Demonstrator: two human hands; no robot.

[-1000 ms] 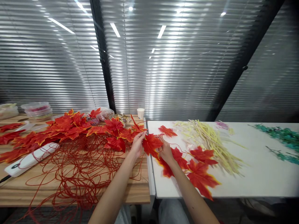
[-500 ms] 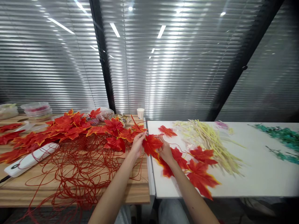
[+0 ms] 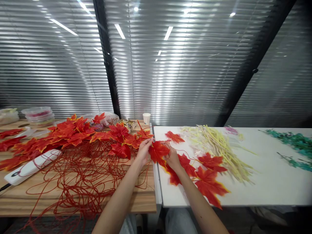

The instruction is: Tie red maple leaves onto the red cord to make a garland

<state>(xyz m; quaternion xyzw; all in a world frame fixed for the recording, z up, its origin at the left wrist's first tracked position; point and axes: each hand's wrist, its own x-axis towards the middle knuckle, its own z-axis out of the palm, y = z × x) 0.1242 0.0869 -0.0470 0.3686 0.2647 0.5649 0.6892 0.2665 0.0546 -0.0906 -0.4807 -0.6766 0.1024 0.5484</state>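
Note:
A red maple leaf (image 3: pixel 158 151) is held between my two hands, above the seam of the two tables. My left hand (image 3: pixel 144 150) pinches at the leaf's upper left edge. My right hand (image 3: pixel 172 157) is closed at the leaf's right side, its fingertips partly hidden. Thin red cord runs near both hands. More red leaves (image 3: pixel 210 184) with yellow edges lie beside and below my right hand on the white table. To the left, a pile of red leaves (image 3: pixel 70 130) lies behind a tangle of red cord (image 3: pixel 80 175) on the wooden table.
A white power strip (image 3: pixel 32 167) lies at the left, with plastic tubs (image 3: pixel 39 116) behind it. A paper cup (image 3: pixel 146 118) stands at the back. Yellow stems (image 3: pixel 219 149) and green foliage (image 3: pixel 292 141) lie on the white table (image 3: pixel 268 188). Blinds hang behind.

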